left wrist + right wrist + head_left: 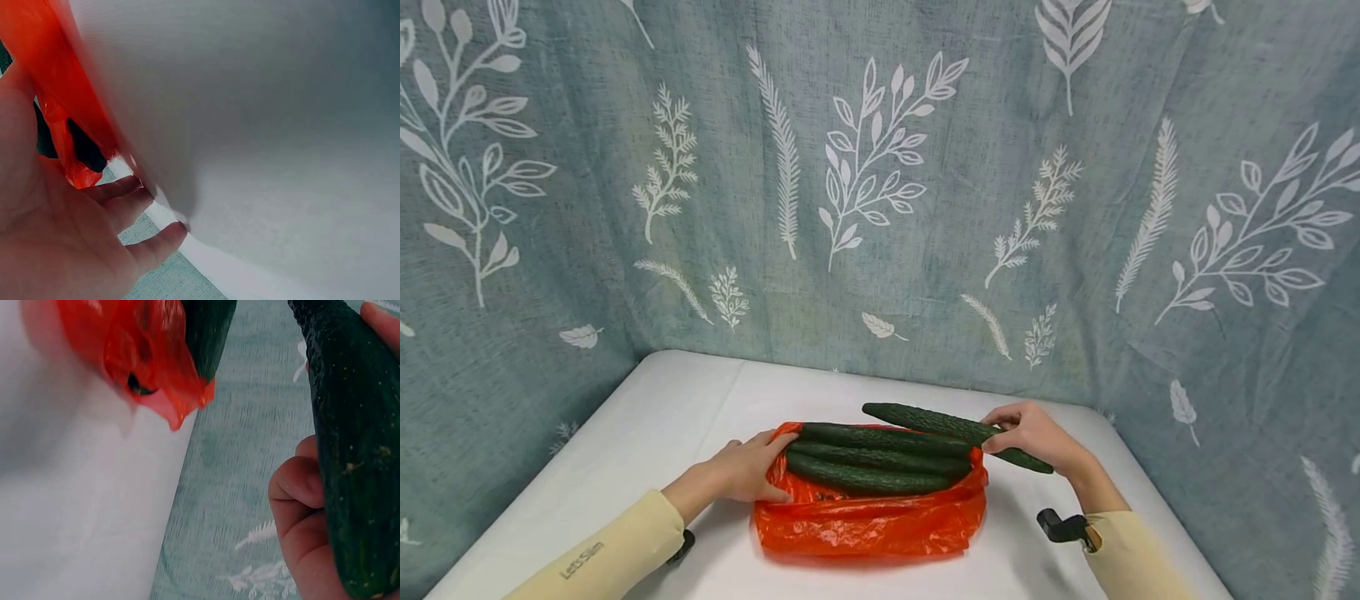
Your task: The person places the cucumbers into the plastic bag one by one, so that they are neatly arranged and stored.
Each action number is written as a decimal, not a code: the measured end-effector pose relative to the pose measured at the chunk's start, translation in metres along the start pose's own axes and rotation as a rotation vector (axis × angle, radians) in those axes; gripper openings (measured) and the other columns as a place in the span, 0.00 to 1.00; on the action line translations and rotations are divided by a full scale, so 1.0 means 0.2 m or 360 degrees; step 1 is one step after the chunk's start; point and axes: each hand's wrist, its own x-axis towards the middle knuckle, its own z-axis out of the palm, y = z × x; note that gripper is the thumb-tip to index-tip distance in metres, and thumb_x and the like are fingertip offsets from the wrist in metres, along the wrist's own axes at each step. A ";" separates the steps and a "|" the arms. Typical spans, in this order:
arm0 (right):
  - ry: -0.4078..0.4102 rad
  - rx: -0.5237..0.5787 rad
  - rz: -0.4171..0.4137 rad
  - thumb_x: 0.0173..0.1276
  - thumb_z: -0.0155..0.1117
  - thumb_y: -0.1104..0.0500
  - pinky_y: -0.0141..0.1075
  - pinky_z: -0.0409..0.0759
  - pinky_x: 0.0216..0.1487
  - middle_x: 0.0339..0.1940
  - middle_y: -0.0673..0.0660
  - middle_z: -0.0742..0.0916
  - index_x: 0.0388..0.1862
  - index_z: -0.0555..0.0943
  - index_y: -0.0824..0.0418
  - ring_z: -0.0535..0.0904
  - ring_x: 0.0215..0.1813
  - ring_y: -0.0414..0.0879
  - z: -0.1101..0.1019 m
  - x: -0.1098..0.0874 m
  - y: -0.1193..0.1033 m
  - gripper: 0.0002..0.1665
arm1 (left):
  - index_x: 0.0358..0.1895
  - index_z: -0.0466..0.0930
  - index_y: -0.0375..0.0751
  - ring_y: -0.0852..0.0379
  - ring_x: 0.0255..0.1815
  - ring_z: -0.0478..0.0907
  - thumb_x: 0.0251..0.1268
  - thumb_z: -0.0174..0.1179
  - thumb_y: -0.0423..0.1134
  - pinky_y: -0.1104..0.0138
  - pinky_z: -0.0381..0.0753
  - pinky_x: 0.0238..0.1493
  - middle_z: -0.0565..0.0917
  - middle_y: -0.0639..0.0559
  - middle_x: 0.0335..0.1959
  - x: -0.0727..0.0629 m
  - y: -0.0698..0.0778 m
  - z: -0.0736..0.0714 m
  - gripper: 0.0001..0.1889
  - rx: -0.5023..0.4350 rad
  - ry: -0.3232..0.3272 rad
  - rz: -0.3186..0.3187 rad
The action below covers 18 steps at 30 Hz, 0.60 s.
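A dark green cucumber [928, 422] is held in my right hand [1037, 435], which pinches it near its right end between thumb and fingers. It slants just above the back right of an open red plastic bag [868, 531]. Inside the bag, three more cucumbers [880, 477] lie side by side. At the bag's left end, my left hand [745, 472] rests with spread fingers against the rim. In the left wrist view its fingers [128, 209] are extended beside the red plastic. The right wrist view shows fingers curled round the held cucumber [356, 450].
The bag sits on a white table [700, 400]. Behind and beside the table hangs a blue-green curtain [925, 333] with white leaf patterns. Dark wrist devices [1063, 527] sit at the cuffs of the pale yellow sleeves [617, 546].
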 end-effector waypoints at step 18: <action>-0.0195 0.0007 -0.0135 0.56 0.77 0.54 0.37 0.65 0.30 0.17 0.48 0.65 0.52 0.88 0.55 0.58 0.23 0.42 0.18 0.20 -0.08 0.23 | 0.77 0.60 0.47 0.39 0.68 0.72 0.48 0.74 0.66 0.39 0.68 0.65 0.68 0.37 0.71 0.02 -0.02 0.01 0.55 0.0006 -0.0004 -0.0008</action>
